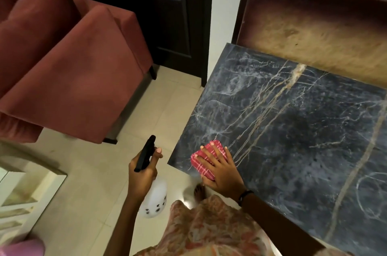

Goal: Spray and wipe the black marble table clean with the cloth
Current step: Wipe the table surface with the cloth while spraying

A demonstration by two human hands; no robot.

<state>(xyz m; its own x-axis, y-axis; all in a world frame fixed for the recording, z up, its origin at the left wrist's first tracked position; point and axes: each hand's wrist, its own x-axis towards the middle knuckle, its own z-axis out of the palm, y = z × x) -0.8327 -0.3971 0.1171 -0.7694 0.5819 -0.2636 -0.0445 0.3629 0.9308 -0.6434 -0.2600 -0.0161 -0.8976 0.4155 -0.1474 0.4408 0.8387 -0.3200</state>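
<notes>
The right hand lies flat, fingers spread, pressing a folded red checked cloth onto the black marble tabletop at its near left corner. The left hand is closed round the neck of a white spray bottle with a black trigger head, held off the tabletop's left edge above the tiled floor. The cloth looks soft and light, likely to bunch unless the palm keeps it flat; folded, it gives a firm pad. The polished marble is probably slick, more so once wet. The bottle is best gripped at the neck, a finger on the trigger.
</notes>
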